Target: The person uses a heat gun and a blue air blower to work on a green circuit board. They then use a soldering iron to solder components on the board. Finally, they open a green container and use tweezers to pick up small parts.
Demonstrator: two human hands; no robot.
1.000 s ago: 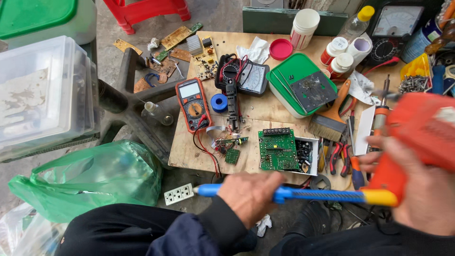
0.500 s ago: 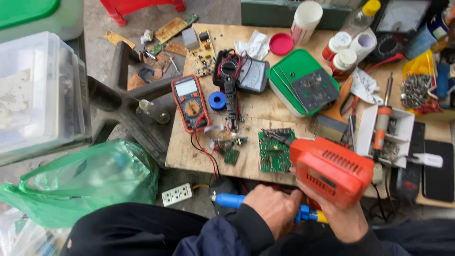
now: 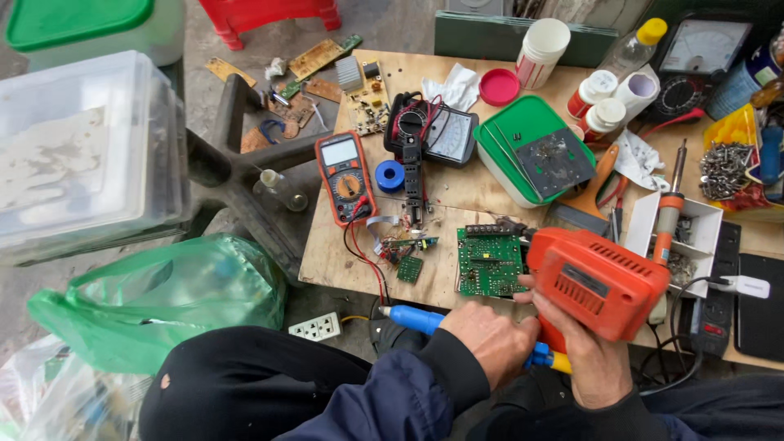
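Both hands at near desk edge: left hand [image 3: 490, 339] fingers wrapped round blue-handled tool [image 3: 416, 320], long axis left-right; right hand [image 3: 592, 359] gripping orange plastic drill [image 3: 600, 282], just right of green circuit board [image 3: 488, 261].

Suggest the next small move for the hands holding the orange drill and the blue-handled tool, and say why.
Probably bring the orange drill nose down onto the green circuit board. The right hand grips the drill low at the table edge, its front end right beside the board, while the left hand holds the blue-handled tool below the edge, away from the board. A steadier aim seems needed first.
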